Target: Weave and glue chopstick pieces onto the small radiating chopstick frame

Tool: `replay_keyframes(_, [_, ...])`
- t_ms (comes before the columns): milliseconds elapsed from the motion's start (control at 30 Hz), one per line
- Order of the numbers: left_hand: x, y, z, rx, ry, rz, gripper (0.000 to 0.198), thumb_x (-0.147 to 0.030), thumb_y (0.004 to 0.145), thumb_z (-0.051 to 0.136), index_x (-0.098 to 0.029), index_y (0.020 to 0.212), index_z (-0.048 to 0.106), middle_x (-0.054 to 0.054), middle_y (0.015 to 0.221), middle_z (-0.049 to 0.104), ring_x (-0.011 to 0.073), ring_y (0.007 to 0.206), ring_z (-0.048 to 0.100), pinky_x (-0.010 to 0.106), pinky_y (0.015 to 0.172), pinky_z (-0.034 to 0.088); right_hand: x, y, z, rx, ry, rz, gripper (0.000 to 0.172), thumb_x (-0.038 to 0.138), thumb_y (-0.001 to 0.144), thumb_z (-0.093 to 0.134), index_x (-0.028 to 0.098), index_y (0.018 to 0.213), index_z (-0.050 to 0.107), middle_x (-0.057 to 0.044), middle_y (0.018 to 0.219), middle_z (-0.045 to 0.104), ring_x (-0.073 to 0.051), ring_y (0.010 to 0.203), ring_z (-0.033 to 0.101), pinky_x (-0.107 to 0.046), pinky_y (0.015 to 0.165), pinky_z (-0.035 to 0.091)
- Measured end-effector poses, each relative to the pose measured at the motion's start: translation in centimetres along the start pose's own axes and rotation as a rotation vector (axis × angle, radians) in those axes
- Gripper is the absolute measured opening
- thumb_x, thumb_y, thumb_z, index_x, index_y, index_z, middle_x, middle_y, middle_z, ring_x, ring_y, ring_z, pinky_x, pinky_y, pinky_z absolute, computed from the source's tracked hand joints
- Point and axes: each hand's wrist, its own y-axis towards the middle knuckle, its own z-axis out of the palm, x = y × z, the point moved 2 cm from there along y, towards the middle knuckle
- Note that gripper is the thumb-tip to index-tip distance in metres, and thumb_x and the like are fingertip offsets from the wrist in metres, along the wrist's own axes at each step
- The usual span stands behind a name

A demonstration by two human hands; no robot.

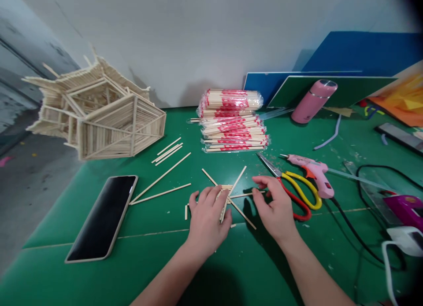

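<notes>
Several thin wooden sticks cross in a star-shaped frame [243, 214] on the green tabletop, with shorter sticks clustered at its middle. My left hand [208, 213] is curled over the left part of this frame, its fingers and thumb about the centre and hiding some of the sticks. To the right, my right hand [274, 207] is held with thumb and fingers apart, close to the tip of one stick; whether it touches cannot be made out. A short cut piece of stick [186, 212] lies left of my left hand.
Scissors [291, 187] and a pink glue gun [313, 171] with its cord lie at right. A phone [102, 218] and loose sticks [168, 152] are at left. Behind stand a stick-built model [122, 125], bagged chopsticks [233, 132] and a pink bottle [312, 103].
</notes>
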Motion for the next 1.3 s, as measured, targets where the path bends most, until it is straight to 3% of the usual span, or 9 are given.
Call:
replay_keyframes(133, [0.0, -0.4, 0.1, 0.009, 0.047, 0.048, 0.026, -0.021, 0.079, 0.045, -0.024, 0.101, 0.058, 0.007, 0.116, 0.055, 0.0262, 0.108, 0.045, 0.049, 0.089, 0.025, -1.3, 0.4, -1.1, -0.103, 0.030, 0.051, 0.020, 0.022, 0.077, 0.047, 0.020, 0.096, 0.052, -0.005, 0.088, 0.057, -0.016, 0.074, 0.053, -0.029, 0.061, 0.043])
replay_keyframes(300, [0.1, -0.7, 0.1, 0.008, 0.061, 0.057, 0.025, -0.022, 0.080, 0.044, -0.023, 0.100, 0.059, 0.008, 0.115, 0.055, 0.0258, 0.109, 0.044, 0.048, 0.089, 0.025, -1.9, 0.5, -1.6, -0.138, 0.061, 0.080, 0.019, 0.023, 0.077, 0.049, 0.019, 0.095, 0.054, -0.004, 0.087, 0.058, -0.014, 0.070, 0.052, -0.027, 0.060, 0.043])
replay_keyframes(567, [-0.2, 0.7, -0.3, 0.030, 0.081, 0.018, 0.024, -0.019, 0.077, 0.047, -0.027, 0.093, 0.063, 0.007, 0.101, 0.056, 0.0242, 0.095, 0.047, 0.042, 0.075, 0.032, -1.8, 0.2, -1.0, -0.089, 0.098, 0.091, 0.018, 0.022, 0.078, 0.049, 0.018, 0.095, 0.053, -0.004, 0.088, 0.057, -0.014, 0.071, 0.053, -0.027, 0.061, 0.044])
replay_keyframes(867, [-0.4, 0.6, 0.5, -0.029, 0.091, -0.062, 0.022, -0.018, 0.074, 0.050, -0.027, 0.086, 0.066, 0.008, 0.101, 0.057, 0.0257, 0.096, 0.047, 0.043, 0.076, 0.031, -1.6, 0.0, -0.5, -0.039, 0.086, 0.071, 0.018, 0.022, 0.078, 0.048, 0.019, 0.095, 0.053, -0.003, 0.086, 0.056, -0.014, 0.071, 0.051, -0.029, 0.064, 0.044])
replay_keyframes(1300, [-0.3, 0.5, 0.7, -0.048, 0.035, -0.055, 0.021, -0.018, 0.074, 0.051, -0.026, 0.088, 0.066, 0.008, 0.102, 0.057, 0.0268, 0.097, 0.047, 0.044, 0.076, 0.033, -1.2, 0.1, -0.2, 0.008, 0.050, 0.040, 0.019, 0.020, 0.078, 0.048, 0.019, 0.096, 0.053, -0.004, 0.087, 0.055, -0.015, 0.073, 0.051, -0.031, 0.067, 0.043])
